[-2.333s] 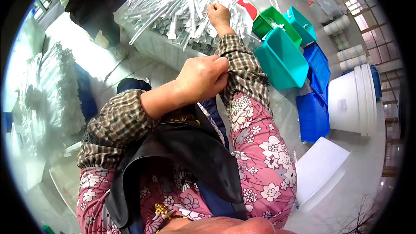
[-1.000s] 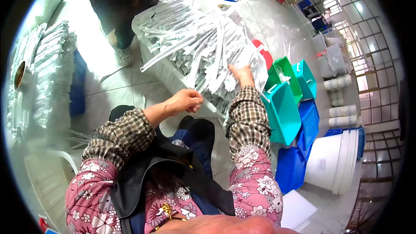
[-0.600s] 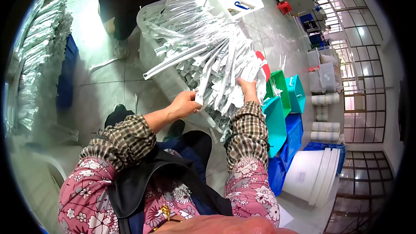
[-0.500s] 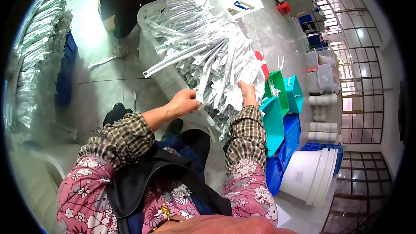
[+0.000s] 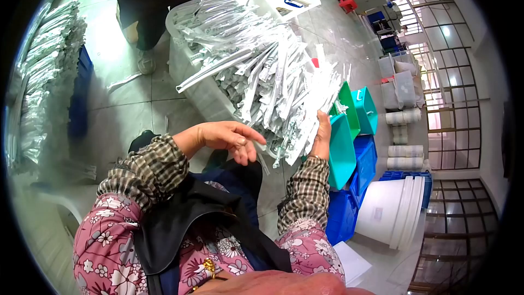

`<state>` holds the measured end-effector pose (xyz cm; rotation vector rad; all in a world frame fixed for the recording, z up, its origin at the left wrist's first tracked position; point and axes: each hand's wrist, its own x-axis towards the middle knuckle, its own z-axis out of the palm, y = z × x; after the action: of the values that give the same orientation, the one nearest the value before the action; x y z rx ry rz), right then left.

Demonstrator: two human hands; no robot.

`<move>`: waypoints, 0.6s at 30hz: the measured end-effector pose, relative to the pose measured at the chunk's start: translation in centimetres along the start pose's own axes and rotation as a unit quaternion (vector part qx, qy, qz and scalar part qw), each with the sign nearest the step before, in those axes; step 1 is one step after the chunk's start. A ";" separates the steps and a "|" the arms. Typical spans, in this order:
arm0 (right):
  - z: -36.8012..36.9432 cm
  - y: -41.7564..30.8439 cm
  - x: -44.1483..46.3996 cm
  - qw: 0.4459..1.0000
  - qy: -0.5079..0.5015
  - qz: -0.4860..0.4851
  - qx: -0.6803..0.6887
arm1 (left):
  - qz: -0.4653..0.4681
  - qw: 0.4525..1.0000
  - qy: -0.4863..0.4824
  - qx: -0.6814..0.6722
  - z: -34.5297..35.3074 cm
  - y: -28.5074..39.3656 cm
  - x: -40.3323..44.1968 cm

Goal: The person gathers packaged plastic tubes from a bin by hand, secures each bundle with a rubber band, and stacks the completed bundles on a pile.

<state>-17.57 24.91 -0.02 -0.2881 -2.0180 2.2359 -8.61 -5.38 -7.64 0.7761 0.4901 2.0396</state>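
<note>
1. Pale tiled floor fills the room in the head view; a barred window stands at the right, and white rolls lie near it.
2. Another person, in dark trousers, stands at the top left, beside the tub; at the far left, a stack of pale strips rises next to a blue crate.
3. White strips are heaped in the tub, above its rim in places; they lie at mixed angles, and one long bundle sticks out over the left side.
4. Left hand is by the tub's near edge; its fingers are spread and loosely bent; a small white bit shows at the index fingertip, and I cannot tell whether the two touch.
5. Right hand is at the right end of the heap, its thumb upright against the strips; its other fingers are hidden behind them, so I cannot tell whether they grasp any.
6. Just right of that hand, a teal bin leans with its mouth toward the viewer; a green bin is beside it; blue bins and a large white bucket sit nearer.
</note>
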 end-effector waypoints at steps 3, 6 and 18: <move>-1.5 0.4 -0.6 0.997 -0.056 -0.025 -0.035 | 0.053 0.998 0.015 -0.032 0.6 0.0 0.7; 2.2 -1.1 -5.1 0.993 -0.102 -0.048 -0.047 | 0.095 0.993 0.065 -0.021 0.6 0.3 1.3; 9.1 0.0 -11.0 0.975 -0.213 -0.007 -0.065 | 0.315 0.813 0.435 0.225 -0.3 3.2 2.1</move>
<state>-8.81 13.68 1.51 0.2189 -2.3622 2.3141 -11.62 -5.38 -5.29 0.1868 1.4243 2.9252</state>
